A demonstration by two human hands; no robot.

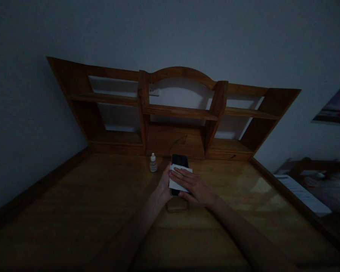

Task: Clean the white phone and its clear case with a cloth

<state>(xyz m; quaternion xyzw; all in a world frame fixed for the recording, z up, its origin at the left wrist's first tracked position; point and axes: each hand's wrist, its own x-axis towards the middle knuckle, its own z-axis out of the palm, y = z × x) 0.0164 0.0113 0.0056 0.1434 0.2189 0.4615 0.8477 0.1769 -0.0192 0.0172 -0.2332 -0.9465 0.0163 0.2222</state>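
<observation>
1. Nearby, a dropper bottle (153, 166) is standing just before the wooden shelf unit (181, 112).
2. Outward from the shelf unit, the desktop (107, 196) is stretching between raised edging (289, 197).
3. Before the shelf unit's middle, the left hand (164, 185) is curling around a dark phone (179, 160); the right hand (195, 187), fingers extended, is lying over white cloth (175, 184) covering its screen partly.

Coloured black on the phone (179, 160), plain white on the cloth (174, 184). White also on the dropper cap (153, 157) of the bottle (153, 166), pale grey below. Warm brown on the wooden shelf (181, 112), more yellowish on the desk (116, 200), with faint streaks of grain. Evenly grey-blue on the wall (170, 34).
</observation>
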